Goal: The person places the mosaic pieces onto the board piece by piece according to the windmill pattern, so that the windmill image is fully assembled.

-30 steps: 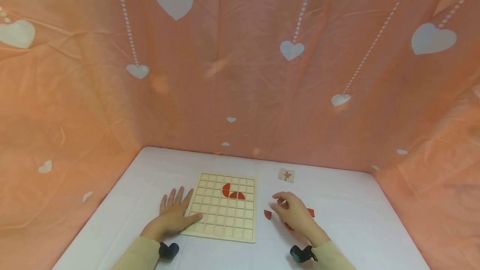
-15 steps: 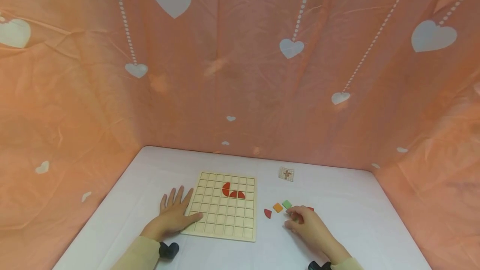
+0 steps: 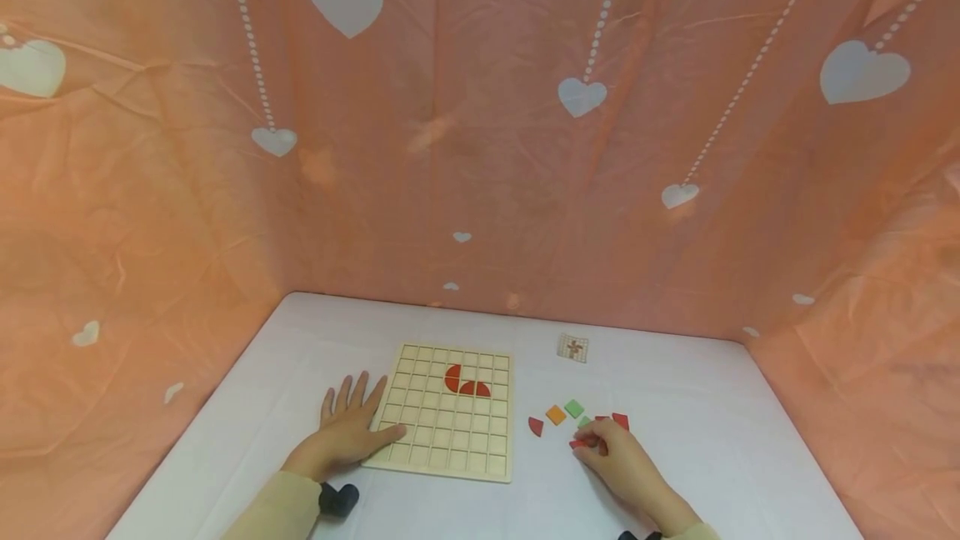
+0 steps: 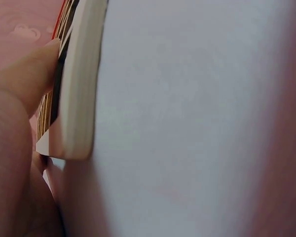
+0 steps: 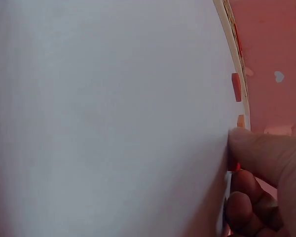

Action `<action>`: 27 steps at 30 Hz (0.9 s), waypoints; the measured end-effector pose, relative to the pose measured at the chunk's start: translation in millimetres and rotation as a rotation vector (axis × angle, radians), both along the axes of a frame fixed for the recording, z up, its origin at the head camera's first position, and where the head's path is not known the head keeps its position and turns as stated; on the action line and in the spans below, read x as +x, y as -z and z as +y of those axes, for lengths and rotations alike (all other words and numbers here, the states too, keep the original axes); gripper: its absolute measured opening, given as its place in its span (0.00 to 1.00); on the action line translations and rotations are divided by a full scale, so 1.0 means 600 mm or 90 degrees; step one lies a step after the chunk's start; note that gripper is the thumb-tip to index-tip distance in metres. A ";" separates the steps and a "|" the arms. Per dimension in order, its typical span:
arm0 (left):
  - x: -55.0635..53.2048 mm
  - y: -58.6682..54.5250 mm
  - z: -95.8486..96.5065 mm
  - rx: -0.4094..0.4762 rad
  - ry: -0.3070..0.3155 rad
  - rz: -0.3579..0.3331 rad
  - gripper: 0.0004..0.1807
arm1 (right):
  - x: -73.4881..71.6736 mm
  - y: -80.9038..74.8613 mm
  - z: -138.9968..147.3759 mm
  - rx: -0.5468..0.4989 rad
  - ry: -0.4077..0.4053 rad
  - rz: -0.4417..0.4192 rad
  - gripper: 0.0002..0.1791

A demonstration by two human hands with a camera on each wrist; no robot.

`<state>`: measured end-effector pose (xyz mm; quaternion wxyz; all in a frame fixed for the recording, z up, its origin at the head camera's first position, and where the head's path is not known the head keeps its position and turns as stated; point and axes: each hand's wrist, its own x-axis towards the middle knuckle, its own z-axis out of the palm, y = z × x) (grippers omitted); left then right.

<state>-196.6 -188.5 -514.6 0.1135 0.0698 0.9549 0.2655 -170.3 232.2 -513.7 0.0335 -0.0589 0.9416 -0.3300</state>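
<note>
A pale wooden grid board (image 3: 438,444) lies on the table with several red pieces (image 3: 453,379) set in its upper cells. My left hand (image 3: 348,432) rests spread at the board's left edge, its thumb lying over the rim; the left wrist view shows that thumb on the board (image 4: 81,89). To the right, my right hand (image 3: 622,457) pinches a red piece (image 3: 577,443) between thumb and fingers, low over the table. In the right wrist view the fingers partly cover this red piece (image 5: 233,162), so its full shape is hidden.
Between board and right hand lie a red quarter-circle (image 3: 536,426), an orange square (image 3: 555,415) and a green square (image 3: 573,408). Another green piece (image 3: 584,422) and red pieces (image 3: 620,421) lie by the fingers. A small patterned card (image 3: 573,347) lies farther back on the white table (image 3: 697,407).
My right hand has moved right and back toward me from near the red quarter-circle, uncovering the orange and green squares, and now pinches a red piece. My left hand and the board stay put.
</note>
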 end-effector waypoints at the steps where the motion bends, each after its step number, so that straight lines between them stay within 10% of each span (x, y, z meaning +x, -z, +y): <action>1: 0.000 0.001 0.000 -0.002 0.000 0.000 0.56 | 0.000 0.000 0.000 0.001 0.000 0.003 0.07; 27: -0.008 0.015 -0.003 -0.011 0.002 0.000 0.57 | 0.001 0.003 -0.004 0.000 -0.021 0.034 0.08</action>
